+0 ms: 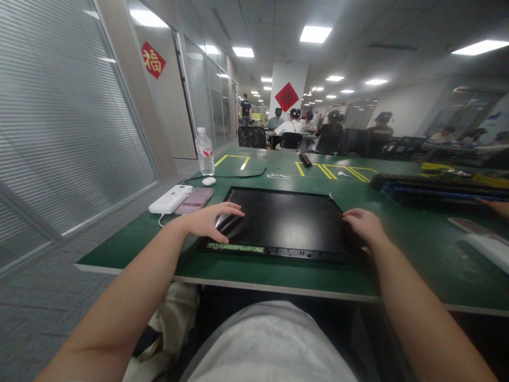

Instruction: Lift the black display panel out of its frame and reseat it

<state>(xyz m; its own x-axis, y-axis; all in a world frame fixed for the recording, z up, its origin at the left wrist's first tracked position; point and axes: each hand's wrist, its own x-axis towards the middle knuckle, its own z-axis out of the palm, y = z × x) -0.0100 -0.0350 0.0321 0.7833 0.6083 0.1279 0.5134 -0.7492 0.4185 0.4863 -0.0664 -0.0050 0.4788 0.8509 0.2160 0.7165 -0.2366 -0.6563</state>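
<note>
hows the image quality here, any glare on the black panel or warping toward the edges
Head view: the ceiling lights leave a soft grey sheen on the black panel, brightest beside the left hand, weaker by the right hand. Head view: the wide lens stretches the blinds at the left border. Head view: the far people are small and soft.
</note>
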